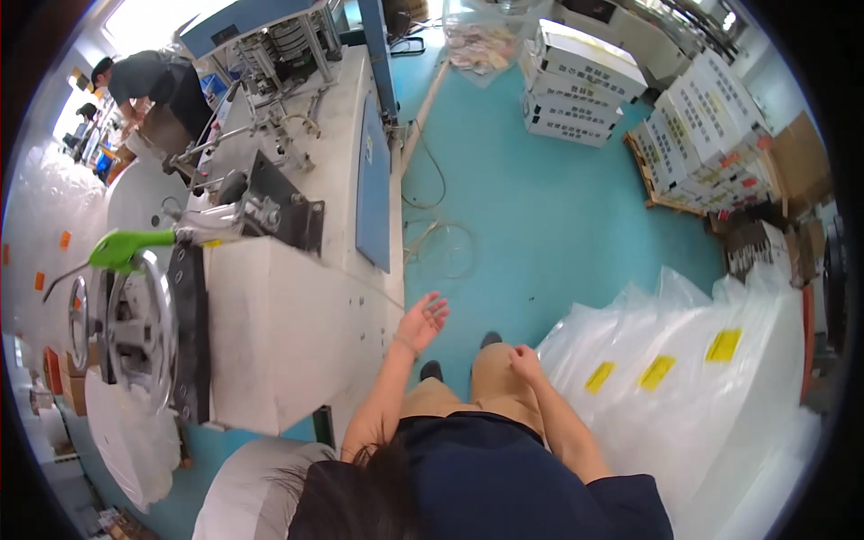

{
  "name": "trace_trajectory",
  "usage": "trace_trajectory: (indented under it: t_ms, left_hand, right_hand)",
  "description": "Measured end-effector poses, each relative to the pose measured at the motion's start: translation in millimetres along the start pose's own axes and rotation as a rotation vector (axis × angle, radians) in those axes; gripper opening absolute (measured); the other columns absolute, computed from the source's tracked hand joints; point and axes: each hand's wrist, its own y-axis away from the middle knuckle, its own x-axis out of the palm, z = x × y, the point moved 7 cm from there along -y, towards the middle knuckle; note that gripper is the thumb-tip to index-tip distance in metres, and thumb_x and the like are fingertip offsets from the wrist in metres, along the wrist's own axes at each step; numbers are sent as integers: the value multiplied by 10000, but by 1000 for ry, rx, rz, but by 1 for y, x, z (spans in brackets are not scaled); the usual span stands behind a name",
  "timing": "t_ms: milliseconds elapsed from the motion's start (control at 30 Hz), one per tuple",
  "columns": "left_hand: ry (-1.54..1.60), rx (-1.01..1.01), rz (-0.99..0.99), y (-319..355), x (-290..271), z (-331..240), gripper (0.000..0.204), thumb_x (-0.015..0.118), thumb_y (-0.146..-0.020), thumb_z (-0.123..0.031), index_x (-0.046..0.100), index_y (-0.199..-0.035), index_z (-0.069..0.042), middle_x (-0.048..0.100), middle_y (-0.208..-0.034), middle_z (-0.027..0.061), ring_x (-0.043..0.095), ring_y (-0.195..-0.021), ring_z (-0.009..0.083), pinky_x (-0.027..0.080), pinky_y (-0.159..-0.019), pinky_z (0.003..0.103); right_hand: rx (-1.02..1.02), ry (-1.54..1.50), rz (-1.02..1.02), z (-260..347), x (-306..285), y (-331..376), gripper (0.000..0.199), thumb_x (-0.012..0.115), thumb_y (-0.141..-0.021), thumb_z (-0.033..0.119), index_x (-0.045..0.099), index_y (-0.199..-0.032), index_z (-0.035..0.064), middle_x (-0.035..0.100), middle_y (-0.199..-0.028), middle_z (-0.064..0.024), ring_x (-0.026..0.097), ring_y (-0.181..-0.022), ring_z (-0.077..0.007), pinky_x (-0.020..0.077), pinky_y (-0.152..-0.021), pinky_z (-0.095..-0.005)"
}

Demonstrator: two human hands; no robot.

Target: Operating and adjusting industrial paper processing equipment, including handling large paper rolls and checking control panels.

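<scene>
My left hand (pixel 425 321) is held out in front of me with its fingers apart and nothing in it. It is close to the side of a long white machine (pixel 346 148) that has a blue door panel (pixel 373 184). My right hand (pixel 524 362) hangs by my right thigh, its fingers curled in, with no object showing in it. Nearest to that hand are large rolls wrapped in clear plastic (pixel 621 405), marked with yellow labels (pixel 657 372). On the machine's near end sit a chrome handwheel (pixel 162 333) and a bright green air gun (pixel 126 249).
White printed cartons (pixel 576 85) are stacked on the floor ahead, with more on a wooden pallet (pixel 661 193) at the right. A thin hose (pixel 441 193) loops across the turquoise floor (pixel 504 225). Another person (pixel 166 85) bends over work beyond the machine.
</scene>
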Motion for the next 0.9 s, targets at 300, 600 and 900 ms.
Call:
trace_trajectory:
  t_ms: [300, 600, 900]
  left_hand:
    - [-1607, 792, -1172, -139, 44, -223, 514, 592, -772, -250, 424, -1249, -155, 366, -1333, 105, 379, -1177, 319, 344, -940, 436]
    - [-1733, 370, -1826, -187, 52, -318, 372, 570, -762, -177, 452, -1077, -19, 467, -1079, 111, 477, -1040, 250, 388, -854, 377]
    - [-1523, 680, -2007, -193, 49, -328, 186, 551, -805, -98, 476, -961, -29, 476, -959, 125, 589, -733, 259, 491, -620, 335]
  right_hand:
    - [323, 141, 325, -81, -113, -146, 378, 543, -766, 314, 637, -809, -50, 641, -683, -156, 619, -605, -252, 481, -576, -375]
    - [271, 34, 274, 19, -233, -394, 321, 527, -808, 256, 602, -820, -56, 620, -693, -133, 593, -584, -189, 472, -543, -341]
    - [-779, 456, 399, 346, -92, -502, 332, 609, -765, 188, 546, -1027, -7, 554, -1026, -202, 521, -961, -365, 438, -814, -402]
